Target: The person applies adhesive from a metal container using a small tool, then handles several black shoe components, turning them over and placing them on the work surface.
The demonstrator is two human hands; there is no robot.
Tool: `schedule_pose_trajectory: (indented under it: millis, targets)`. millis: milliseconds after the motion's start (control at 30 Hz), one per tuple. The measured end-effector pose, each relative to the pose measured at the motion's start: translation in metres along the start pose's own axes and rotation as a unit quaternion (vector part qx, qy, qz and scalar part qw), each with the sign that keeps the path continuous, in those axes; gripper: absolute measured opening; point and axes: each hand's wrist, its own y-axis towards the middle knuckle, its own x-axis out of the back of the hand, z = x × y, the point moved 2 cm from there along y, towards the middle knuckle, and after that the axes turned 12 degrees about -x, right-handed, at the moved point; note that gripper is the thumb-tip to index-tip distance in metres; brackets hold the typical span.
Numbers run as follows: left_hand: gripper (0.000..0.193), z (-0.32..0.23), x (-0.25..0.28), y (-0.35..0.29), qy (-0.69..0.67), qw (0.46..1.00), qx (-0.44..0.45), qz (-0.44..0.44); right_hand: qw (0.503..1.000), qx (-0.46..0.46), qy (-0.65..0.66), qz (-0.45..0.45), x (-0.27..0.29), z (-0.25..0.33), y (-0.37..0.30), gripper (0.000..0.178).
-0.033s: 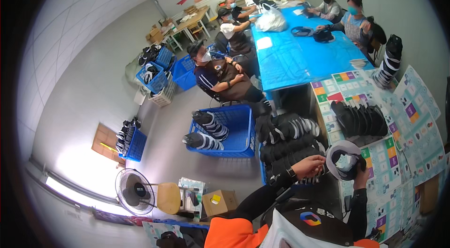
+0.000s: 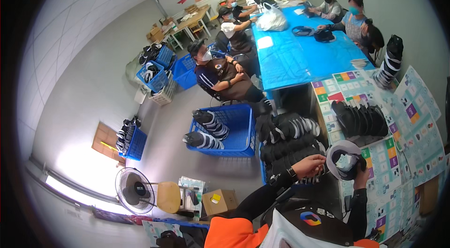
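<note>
In my right hand (image 2: 360, 176) is a cap (image 2: 335, 153) with a pale grey brim and a black part, its hollow turned up. Something crumpled, whitish and pale blue (image 2: 345, 161) lies inside it. My right fingers close round its black side. Just left of the brim is my left hand (image 2: 308, 167), thumb and fingertips pinched together. Anything between those fingertips is too small to make out. Below and beyond my left hand, rows of stacked black and grey caps (image 2: 287, 148) fill a blue crate.
Ahead right, more black caps (image 2: 360, 120) lie on a paper-covered table (image 2: 323, 100); a tall cap stack (image 2: 390, 62) stands behind. A blue crate (image 2: 239, 137) with two cap stacks is on the floor. Several people sit round a blue-covered table (image 2: 290, 62). A fan (image 2: 135, 190) stands at left.
My hands and the cap stay in the same place. A person at the right side of the blue table has shifted slightly.
</note>
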Motion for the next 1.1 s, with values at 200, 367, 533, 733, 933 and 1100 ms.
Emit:
schedule_pose_trajectory:
  millis: [200, 367, 533, 733, 933, 1100]
  targets:
    - [0.064, -0.019, -0.015, -0.005, 0.124, 0.977, -0.158, -0.075, 0.998, 0.034, -0.054, -0.007, -0.019, 0.015, -0.003, 0.035]
    - [0.068, -0.019, -0.006, -0.031, 0.449, 0.817, -0.329, -0.152, 0.997, 0.002, -0.045, 0.064, -0.063, 0.012, -0.003, 0.039]
    - [0.032, -0.025, 0.012, -0.030, 0.416, 0.802, -0.334, -0.269, 0.930, 0.112, -0.351, -0.004, -0.057, 0.016, 0.046, 0.050]
    - [0.033, -0.021, 0.079, -0.098, 0.402, 0.818, -0.300, -0.280, 0.837, 0.119, -0.517, 0.134, -0.164, 0.022, 0.005, 0.032]
    - [0.031, -0.021, 0.131, -0.094, 0.372, 0.845, -0.271, -0.273, 0.770, 0.131, -0.576, 0.241, -0.180, 0.077, -0.033, 0.032]
    - [0.032, -0.036, 0.117, -0.074, 0.393, 0.850, -0.266, -0.228, 0.810, 0.098, -0.564, 0.129, -0.173, 0.061, -0.045, 0.027]
